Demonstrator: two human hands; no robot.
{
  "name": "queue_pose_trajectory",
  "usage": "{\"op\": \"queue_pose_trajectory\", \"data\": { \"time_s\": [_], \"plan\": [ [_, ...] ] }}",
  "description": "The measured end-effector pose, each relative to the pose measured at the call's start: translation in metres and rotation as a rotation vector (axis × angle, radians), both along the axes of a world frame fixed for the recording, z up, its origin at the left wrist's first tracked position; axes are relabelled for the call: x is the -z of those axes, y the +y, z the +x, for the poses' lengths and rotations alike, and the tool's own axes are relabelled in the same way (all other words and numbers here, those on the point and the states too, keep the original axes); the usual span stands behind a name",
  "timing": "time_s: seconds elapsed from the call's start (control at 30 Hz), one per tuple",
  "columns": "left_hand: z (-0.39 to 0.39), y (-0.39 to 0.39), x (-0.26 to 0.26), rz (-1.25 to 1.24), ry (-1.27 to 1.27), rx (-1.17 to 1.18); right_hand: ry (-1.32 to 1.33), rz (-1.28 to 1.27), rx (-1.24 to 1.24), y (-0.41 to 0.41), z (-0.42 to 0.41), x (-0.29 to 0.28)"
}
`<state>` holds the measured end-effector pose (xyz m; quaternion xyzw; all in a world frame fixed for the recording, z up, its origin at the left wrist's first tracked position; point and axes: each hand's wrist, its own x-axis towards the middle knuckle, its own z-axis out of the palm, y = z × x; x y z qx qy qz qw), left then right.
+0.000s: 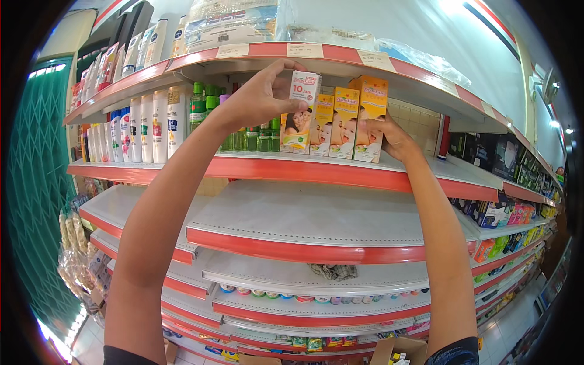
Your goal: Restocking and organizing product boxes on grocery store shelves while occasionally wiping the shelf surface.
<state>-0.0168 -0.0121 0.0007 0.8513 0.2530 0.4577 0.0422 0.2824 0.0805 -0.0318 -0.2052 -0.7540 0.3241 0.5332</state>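
Observation:
My left hand (262, 93) grips a small white and yellow carton (299, 123) near its top, thumb across the front. This carton is in front of the row on the second shelf (292, 165), and whether its base touches the shelf I cannot tell. To its right stand a small orange carton (323, 125) and a middle-sized one (343, 123). At the row's right end, my right hand (393, 137) holds a taller orange carton (372, 121), with the thumb on its front and the other fingers mostly hidden behind its side.
Left of the cartons are green bottles (239, 137) and white shampoo bottles (157, 127). Overhead runs the red edge of the top shelf (264, 49). A crumpled checked cloth (335, 271) lies on a lower shelf. An open cardboard box (401, 349) is at the bottom.

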Motion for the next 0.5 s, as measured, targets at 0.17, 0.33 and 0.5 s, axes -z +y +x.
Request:
{"op": "queue_pose_trajectory", "data": {
  "time_s": [0.17,0.33,0.5],
  "plan": [
    [0.003,0.000,-0.002,-0.011,-0.001,0.007,-0.060,-0.156,0.020,0.006,0.021,-0.007],
    [0.000,-0.006,0.002,-0.028,-0.044,0.024,-0.280,-0.192,0.180,0.003,0.066,-0.022],
    [-0.001,-0.005,0.003,-0.014,-0.048,0.007,-0.122,-0.208,0.156,0.011,0.097,-0.001]
  ]
}}
